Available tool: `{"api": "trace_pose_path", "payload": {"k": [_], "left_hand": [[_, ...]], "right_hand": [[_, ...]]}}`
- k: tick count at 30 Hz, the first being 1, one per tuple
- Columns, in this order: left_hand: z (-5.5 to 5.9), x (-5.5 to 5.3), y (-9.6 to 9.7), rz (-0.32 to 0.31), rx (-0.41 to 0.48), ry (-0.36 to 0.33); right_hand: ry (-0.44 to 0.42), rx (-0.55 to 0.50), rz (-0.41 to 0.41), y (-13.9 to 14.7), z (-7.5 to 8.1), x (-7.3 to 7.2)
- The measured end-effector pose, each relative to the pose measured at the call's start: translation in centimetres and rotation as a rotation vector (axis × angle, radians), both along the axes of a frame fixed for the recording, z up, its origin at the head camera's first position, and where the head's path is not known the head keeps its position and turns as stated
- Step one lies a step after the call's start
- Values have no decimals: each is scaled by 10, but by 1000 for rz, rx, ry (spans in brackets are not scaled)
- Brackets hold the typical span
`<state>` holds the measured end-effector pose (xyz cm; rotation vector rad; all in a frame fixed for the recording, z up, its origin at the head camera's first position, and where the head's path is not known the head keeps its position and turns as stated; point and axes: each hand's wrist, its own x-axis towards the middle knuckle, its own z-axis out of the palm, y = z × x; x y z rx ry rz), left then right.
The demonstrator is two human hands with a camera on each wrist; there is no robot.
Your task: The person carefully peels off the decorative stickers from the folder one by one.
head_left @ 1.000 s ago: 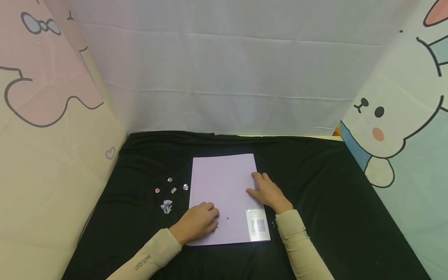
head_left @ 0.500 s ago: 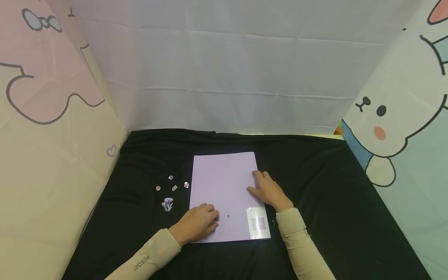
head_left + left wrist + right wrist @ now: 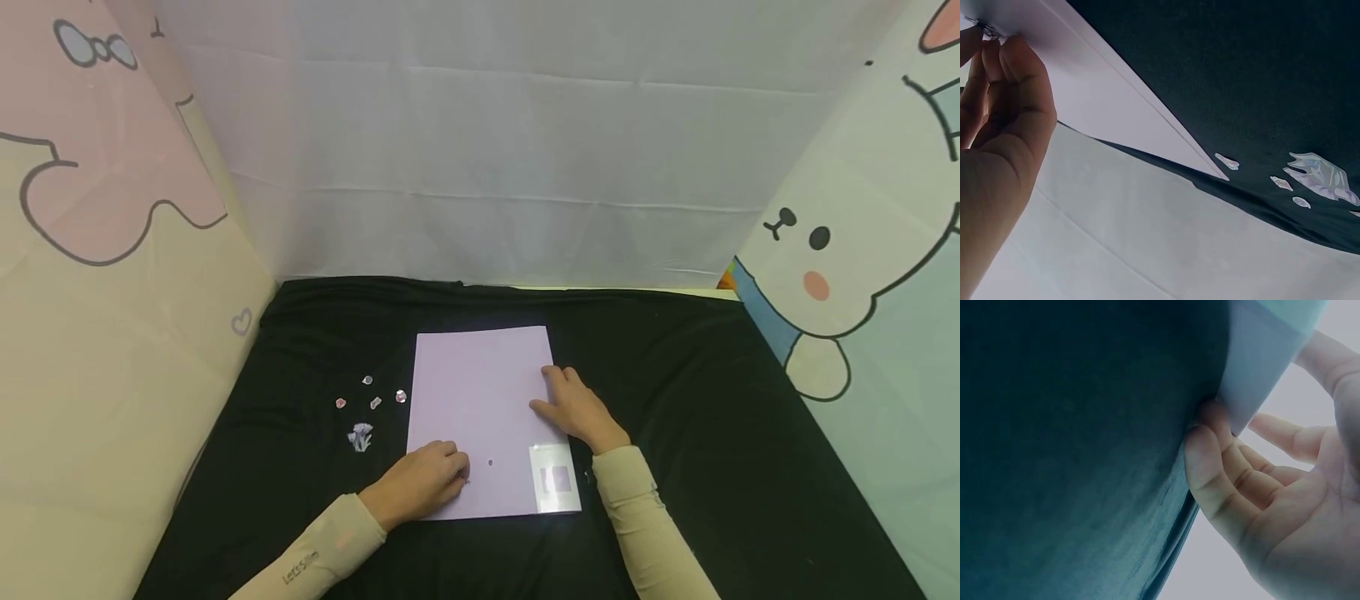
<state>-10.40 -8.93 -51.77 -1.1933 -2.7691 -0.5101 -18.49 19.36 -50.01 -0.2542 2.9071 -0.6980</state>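
Note:
A pale lilac folder [image 3: 480, 383] lies flat on the black cloth. My left hand [image 3: 423, 483] is over its lower left part, fingers bent in with the thumb. In the left wrist view the fingertips pinch a tiny sticker-like piece [image 3: 986, 29], dark and partly clear, close over the folder. A small dark speck of a sticker [image 3: 491, 462] sits on the folder just right of that hand. My right hand [image 3: 585, 412] rests at the folder's right edge, thumb on the top face, other fingers along the edge and the cloth.
Left of the folder lie several small shiny stickers [image 3: 376, 403] and a larger bluish-white flower-like sticker [image 3: 361, 437]. A clear label pocket [image 3: 555, 478] marks the folder's lower right corner. Black cloth [image 3: 697, 433] covers the table; white fabric [image 3: 480, 167] hangs behind it.
The left hand's fingers shift slightly at the folder, staying over the same spot. The right hand keeps its place. The whole view shifts a little as the head moves.

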Motion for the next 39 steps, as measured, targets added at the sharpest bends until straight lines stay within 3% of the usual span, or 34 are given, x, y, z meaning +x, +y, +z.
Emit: {"api": "trace_pose_path", "payload": {"k": [9, 19, 27, 33, 39], "left_hand": [[-2, 0, -1, 6, 45, -24], [5, 0, -12, 59, 138, -144], [7, -1, -35, 182, 175, -271], [7, -3, -67, 264, 174, -308], [12, -3, -103, 406, 143, -364]], "right_hand": [[8, 9, 1, 1, -1, 0], [1, 2, 1, 1, 0, -2], [-2, 1, 5, 1, -1, -1], [3, 6, 6, 2, -2, -2], [-3, -3, 4, 2, -3, -2]]}}
